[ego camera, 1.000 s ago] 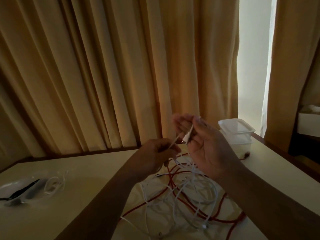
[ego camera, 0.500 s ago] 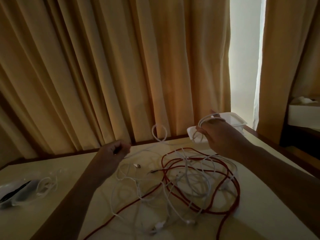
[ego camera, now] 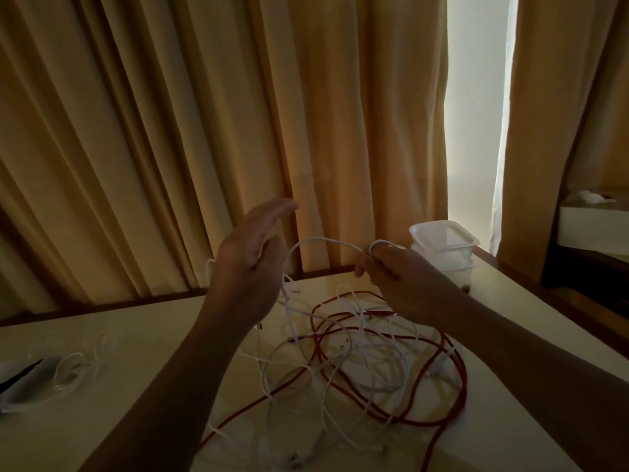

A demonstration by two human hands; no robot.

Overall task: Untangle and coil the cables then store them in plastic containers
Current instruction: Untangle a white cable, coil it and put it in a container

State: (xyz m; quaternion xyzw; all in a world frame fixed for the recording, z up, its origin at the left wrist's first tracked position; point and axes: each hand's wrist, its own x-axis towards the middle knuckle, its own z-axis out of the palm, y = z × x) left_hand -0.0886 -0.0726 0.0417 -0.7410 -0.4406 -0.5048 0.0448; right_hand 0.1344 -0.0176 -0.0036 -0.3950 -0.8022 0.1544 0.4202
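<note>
A tangle of white cables [ego camera: 343, 362] and a red cable [ego camera: 425, 342] lies on the cream table [ego camera: 143, 342]. My right hand [ego camera: 394, 284] is raised above the tangle and pinches a white cable [ego camera: 320, 241] that arcs leftward toward my left hand [ego camera: 250, 264]. My left hand is lifted with fingers straight and palm turned right; the cable passes beside it and drops to the pile. Stacked clear plastic containers [ego camera: 446, 247] with a lid stand at the table's back right, behind my right hand.
An open plastic container [ego camera: 30, 383] holding a coiled white cable and something dark sits at the left edge. Yellow curtains [ego camera: 204, 131] hang behind the table, with a bright window gap at right. A white box [ego camera: 595, 226] rests on a dark shelf far right.
My left hand rose from the table, opened from a fist and moved right toward the cable. My right hand stayed raised, with a loop of white cable now stretched between the hands.
</note>
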